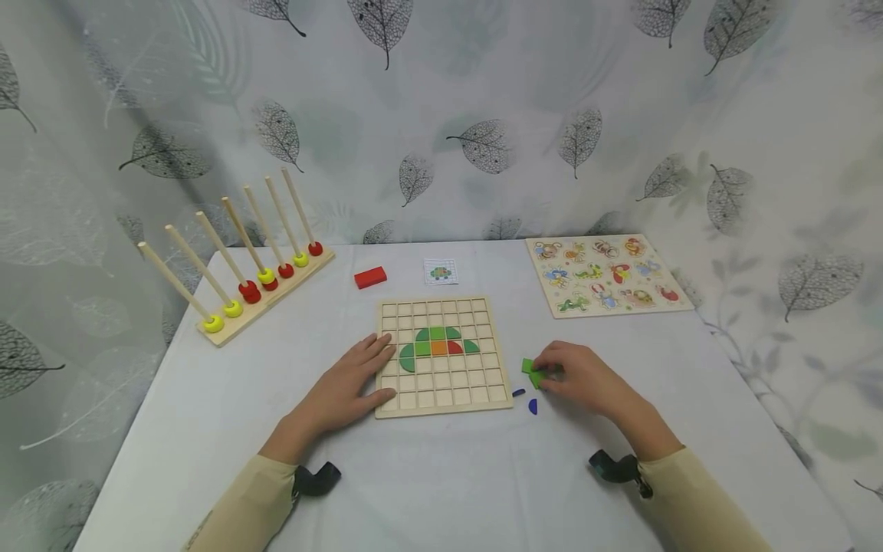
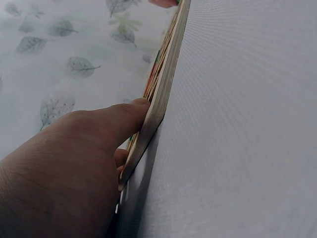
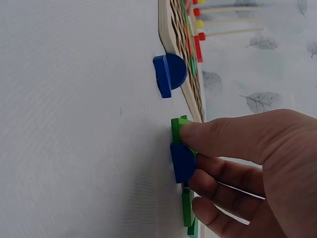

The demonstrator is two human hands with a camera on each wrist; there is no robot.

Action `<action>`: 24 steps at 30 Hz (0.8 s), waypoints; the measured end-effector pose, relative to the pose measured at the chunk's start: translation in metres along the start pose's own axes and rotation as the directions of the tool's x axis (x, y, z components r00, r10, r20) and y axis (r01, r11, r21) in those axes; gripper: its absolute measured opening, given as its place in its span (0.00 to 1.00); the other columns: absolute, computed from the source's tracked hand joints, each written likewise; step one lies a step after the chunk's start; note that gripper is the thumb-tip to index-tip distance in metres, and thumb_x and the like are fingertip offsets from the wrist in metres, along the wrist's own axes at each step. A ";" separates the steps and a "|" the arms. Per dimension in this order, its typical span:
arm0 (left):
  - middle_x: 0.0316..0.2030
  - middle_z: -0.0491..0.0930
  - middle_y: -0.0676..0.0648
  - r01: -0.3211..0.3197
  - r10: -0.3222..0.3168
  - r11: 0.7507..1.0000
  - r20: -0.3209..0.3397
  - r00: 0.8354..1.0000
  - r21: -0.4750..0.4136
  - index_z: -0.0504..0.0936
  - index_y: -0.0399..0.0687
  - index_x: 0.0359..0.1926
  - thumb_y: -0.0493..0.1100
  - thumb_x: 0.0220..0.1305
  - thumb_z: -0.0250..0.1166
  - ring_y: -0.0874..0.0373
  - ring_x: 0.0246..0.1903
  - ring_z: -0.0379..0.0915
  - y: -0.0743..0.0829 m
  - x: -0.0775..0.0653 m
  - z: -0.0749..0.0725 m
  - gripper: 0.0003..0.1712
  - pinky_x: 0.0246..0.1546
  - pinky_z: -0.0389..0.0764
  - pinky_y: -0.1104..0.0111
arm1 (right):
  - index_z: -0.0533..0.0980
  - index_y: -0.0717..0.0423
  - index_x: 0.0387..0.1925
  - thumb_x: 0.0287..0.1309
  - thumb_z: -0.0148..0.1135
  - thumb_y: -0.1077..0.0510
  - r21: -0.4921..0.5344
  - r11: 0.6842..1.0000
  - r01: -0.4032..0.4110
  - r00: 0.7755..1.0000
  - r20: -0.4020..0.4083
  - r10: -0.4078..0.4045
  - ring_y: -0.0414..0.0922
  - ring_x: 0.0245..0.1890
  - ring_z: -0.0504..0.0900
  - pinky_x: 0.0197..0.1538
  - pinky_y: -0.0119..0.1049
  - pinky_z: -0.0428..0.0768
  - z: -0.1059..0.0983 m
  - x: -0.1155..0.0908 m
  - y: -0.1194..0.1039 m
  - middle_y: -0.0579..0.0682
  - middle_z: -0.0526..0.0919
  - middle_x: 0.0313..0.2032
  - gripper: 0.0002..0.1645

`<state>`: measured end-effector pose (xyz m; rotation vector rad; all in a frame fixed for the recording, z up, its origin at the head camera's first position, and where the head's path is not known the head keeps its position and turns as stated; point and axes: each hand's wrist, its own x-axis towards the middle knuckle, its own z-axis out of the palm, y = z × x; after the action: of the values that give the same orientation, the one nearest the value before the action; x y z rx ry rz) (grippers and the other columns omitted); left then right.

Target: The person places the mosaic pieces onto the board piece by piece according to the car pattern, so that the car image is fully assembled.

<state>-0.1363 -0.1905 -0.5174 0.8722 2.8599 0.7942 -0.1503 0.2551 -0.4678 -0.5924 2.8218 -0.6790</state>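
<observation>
My left hand point(image 1: 352, 376) rests on the left edge of a wooden grid board point(image 1: 441, 400), fingers stretched over the rim and thumb at the lower left corner. On the board lie dark green curved pieces point(image 1: 408, 359), light green squares point(image 1: 438, 333), an orange square point(image 1: 439, 348) and a red curved piece point(image 1: 454, 348). Right of the board, my right hand point(image 1: 582, 376) pinches a light green block point(image 3: 177, 130) on the table, its index finger partly hidden. A blue half-round piece point(image 3: 183, 163) sits beside the thumb. Two more blue pieces point(image 1: 533, 406) lie close to the board's corner.
At the back left stands a peg rack point(image 1: 265, 299) with red and yellow beads. Behind the board are a red block point(image 1: 370, 277) and a small pattern card point(image 1: 441, 271). An insect picture board point(image 1: 607, 276) lies at the back right. A leaf-print curtain hangs behind.
</observation>
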 end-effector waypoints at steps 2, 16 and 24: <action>0.85 0.56 0.47 0.004 -0.004 1.000 0.005 1.000 -0.002 0.65 0.46 0.84 0.63 0.74 0.67 0.46 0.85 0.44 0.001 0.000 -0.001 0.48 0.80 0.56 0.44 | 0.89 0.51 0.45 0.58 0.82 0.62 -0.011 1.000 0.006 1.000 -0.002 -0.006 0.41 0.42 0.81 0.49 0.45 0.84 0.001 0.000 0.000 0.41 0.86 0.44 0.14; 0.85 0.56 0.47 0.009 -0.009 1.000 0.009 1.000 0.006 0.65 0.46 0.84 0.63 0.75 0.66 0.45 0.85 0.44 0.002 0.000 -0.002 0.47 0.80 0.57 0.44 | 0.89 0.51 0.47 0.56 0.83 0.62 -0.070 0.998 0.009 1.000 -0.020 -0.011 0.42 0.43 0.81 0.52 0.46 0.85 0.005 -0.008 -0.004 0.43 0.86 0.46 0.17; 0.85 0.56 0.47 0.012 -0.012 1.000 0.011 1.000 -0.003 0.65 0.45 0.84 0.62 0.74 0.67 0.45 0.85 0.44 0.003 0.000 -0.001 0.47 0.79 0.57 0.43 | 0.89 0.50 0.47 0.55 0.85 0.60 -0.088 0.996 0.020 0.998 -0.057 -0.025 0.44 0.47 0.83 0.55 0.49 0.86 0.010 -0.011 -0.005 0.43 0.85 0.46 0.17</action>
<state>-0.1355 -0.1889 -0.5146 0.8562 2.8506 0.7894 -0.1361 0.2522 -0.4734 -0.6299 2.9157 -0.5889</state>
